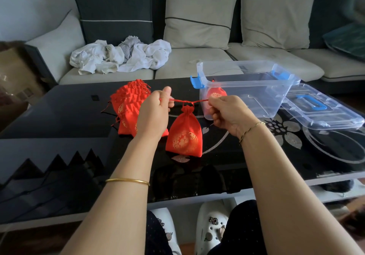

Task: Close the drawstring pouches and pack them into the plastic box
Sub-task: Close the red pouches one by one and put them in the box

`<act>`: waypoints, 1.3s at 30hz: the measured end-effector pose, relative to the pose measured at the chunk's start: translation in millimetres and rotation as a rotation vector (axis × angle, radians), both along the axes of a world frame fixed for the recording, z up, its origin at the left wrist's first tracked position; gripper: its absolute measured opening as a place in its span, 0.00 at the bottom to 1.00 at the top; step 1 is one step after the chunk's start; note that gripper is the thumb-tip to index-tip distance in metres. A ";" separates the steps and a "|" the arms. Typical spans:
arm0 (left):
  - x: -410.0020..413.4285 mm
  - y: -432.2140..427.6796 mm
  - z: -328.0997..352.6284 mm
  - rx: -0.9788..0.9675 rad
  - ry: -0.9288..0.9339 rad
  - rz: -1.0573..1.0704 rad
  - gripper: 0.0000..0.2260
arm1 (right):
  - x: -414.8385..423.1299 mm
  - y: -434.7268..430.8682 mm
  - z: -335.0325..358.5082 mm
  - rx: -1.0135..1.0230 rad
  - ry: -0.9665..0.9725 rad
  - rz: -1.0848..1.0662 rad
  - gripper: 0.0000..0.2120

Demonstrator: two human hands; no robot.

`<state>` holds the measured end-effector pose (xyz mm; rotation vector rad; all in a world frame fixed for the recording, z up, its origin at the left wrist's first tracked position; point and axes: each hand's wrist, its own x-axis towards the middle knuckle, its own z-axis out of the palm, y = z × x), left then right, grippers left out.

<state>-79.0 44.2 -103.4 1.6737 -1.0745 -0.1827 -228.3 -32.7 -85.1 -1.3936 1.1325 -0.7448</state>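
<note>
Your left hand (155, 109) and right hand (227, 114) each pinch one end of the drawstring (185, 101) — cord taut, red pouch (184, 134) hanging between them, neck cinched, above the black table (59, 116). The plastic box (246, 90) stands just right, one pouch inside.

Sofa (197, 63), light grey, is set behind the surface (59, 116). A dark cushion (116, 11) and two beige cushions (197, 17) are propped against its back. Crumpled white cloths (122, 57) are heaped on its left seat. The surface, glossy black glass, is decorated with a silver flower pattern (284, 130). A cardboard box (15, 73) is seen at far left.
</note>
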 end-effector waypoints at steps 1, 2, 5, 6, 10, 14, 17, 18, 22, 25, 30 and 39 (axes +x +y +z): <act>0.3 1.2 0.0 0.020 -0.008 0.051 0.21 | 0.3 -1.0 -1.3 0.036 -0.032 -0.009 0.13; 1.0 2.4 -0.1 0.036 -0.015 0.090 0.23 | 0.8 -1.7 -2.2 0.108 -0.112 -0.015 0.14; 2.0 5.2 1.8 0.047 0.077 0.135 0.27 | -2.1 -5.4 -5.1 0.449 -0.495 -0.035 0.14; 2.1 4.9 4.0 0.043 0.159 0.162 0.28 | -3.2 -6.8 -7.7 0.577 -0.628 -0.055 0.14; -5.1 2.9 12.6 -0.083 0.692 0.182 0.24 | 5.9 -11.6 -31.0 0.818 -0.801 -0.189 0.14; -15.9 3.8 20.1 -0.197 0.942 -0.029 0.22 | 11.6 -14.3 -37.6 0.785 -0.802 -0.238 0.12; -16.1 3.4 22.9 -0.008 0.700 -0.072 0.18 | 9.3 -16.3 -29.5 0.644 -0.749 -0.191 0.12; -15.9 3.9 22.3 0.065 0.621 -0.109 0.16 | 9.4 -16.2 -26.8 0.572 -0.718 -0.160 0.12; -15.2 9.0 19.3 0.268 0.336 -0.223 0.04 | 16.2 -8.7 -14.3 0.260 -0.596 -0.029 0.12; -18.8 9.8 21.4 0.308 0.254 -0.255 0.03 | 22.6 0.3 -6.3 0.068 -0.504 0.020 0.11; -21.0 7.1 20.5 0.295 0.237 -0.263 0.05 | 27.4 6.2 -5.5 -0.032 -0.364 0.075 0.10; -15.9 1.9 16.2 0.201 0.455 -0.164 0.05 | 21.9 8.3 -5.5 -0.075 -0.147 0.124 0.06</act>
